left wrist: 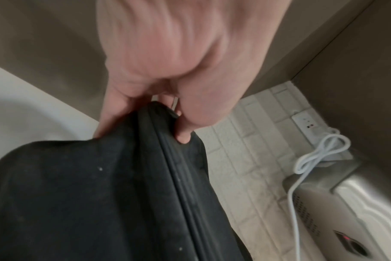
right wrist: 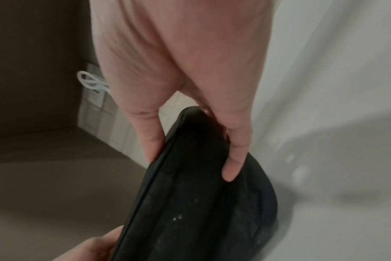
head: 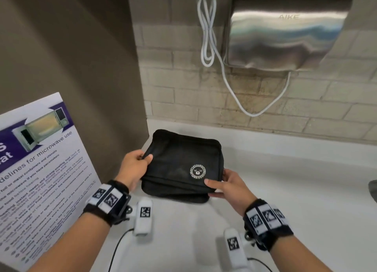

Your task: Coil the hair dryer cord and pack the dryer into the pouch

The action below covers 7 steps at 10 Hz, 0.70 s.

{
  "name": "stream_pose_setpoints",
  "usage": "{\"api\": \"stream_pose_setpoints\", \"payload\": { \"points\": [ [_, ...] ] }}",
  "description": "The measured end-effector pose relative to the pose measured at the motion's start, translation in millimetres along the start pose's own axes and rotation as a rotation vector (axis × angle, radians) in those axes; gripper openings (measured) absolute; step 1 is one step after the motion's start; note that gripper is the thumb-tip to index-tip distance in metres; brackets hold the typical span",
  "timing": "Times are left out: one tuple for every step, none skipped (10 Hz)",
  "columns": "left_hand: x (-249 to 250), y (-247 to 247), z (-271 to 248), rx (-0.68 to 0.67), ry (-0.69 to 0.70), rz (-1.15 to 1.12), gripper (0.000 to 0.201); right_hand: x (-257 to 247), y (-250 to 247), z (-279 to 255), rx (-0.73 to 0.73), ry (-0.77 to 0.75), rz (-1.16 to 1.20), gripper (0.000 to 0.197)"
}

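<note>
While both hands, left hand (head: 133, 167) and right hand (head: 230, 187), pinch opposite edges, the soft black pouch (head: 181, 165) sags; support its seams.

The tabletop (head: 285, 190) is a smooth white surface. Its far edge meets a tiled wall; its left edge meets a brown panel. A black fabric pouch (head: 181, 165) is at the far left corner of the tabletop, with its near side lifted; whether its far edge touches the surface cannot be determined. The pouch bears a round white emblem on its upper face. A dark grey object (head: 373, 190), only partly visible, lies at the right edge.
</note>
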State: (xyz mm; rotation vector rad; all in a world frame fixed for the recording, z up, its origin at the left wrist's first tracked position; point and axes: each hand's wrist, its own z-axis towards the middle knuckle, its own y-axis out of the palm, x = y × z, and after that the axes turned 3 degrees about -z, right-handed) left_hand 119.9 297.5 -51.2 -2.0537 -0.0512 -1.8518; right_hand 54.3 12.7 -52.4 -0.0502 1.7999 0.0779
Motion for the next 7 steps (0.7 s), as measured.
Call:
{"api": "stream_pose_setpoints", "payload": {
  "points": [
    [-0.8,10.5,20.9,0.016,-0.041,-0.016,0.022,3.6,-1.4,24.7,0.028,0.025,0.027,0.038],
    [-3.4,16.6,38.9,0.021,-0.079,-0.023,0.021,8.5,1.3,41.9,0.064,0.045,0.055,0.039],
    [-2.2,17.2,49.2,-0.017,-0.097,-0.019,0.014,6.8,8.2,53.0,0.092,0.046,0.067,0.04],
    [2.6,19.6,43.9,-0.122,-0.121,-0.073,0.012,5.8,14.7,61.7,0.137,0.066,0.08,0.044],
    [1.1,16.2,33.9,-0.186,-0.151,-0.157,0.03,5.2,18.8,65.9,0.19,0.089,0.075,0.047],
    [-2.2,11.4,16.9,-0.173,-0.107,-0.247,0.042,12.9,21.1,64.0,0.241,0.068,0.097,0.051],
    [-6.5,8.6,-7.0,-0.064,0.004,-0.235,0.051,26.3,20.5,45.7,0.294,0.075,0.106,0.067]
  ]
}}
